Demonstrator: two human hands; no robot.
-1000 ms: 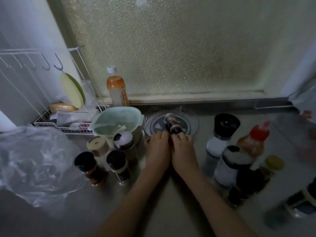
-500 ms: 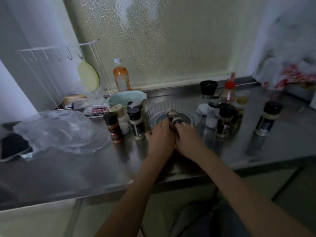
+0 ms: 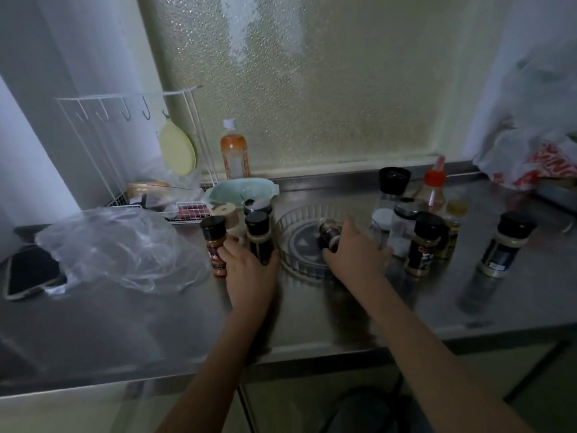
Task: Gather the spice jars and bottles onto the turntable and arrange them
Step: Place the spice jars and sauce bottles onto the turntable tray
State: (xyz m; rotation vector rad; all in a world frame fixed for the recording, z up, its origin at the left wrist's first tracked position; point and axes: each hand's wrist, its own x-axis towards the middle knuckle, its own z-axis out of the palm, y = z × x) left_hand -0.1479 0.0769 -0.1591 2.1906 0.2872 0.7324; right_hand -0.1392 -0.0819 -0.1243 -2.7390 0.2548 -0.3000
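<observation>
Our right hand (image 3: 356,254) grips a small jar (image 3: 328,234) inside the clear turntable (image 3: 290,254); our left hand (image 3: 249,270) clasps a black-capped spice jar (image 3: 258,235).

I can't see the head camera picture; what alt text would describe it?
A person's right hand holds a small dark jar tilted inside a clear round turntable on a steel counter, while the left hand grips a black-lidded spice jar just left of it. More jars and bottles stand on both sides.

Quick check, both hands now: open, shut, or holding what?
Left hand: gripping the black-capped jar.
Right hand: holding the small dark jar inside the turntable.
</observation>
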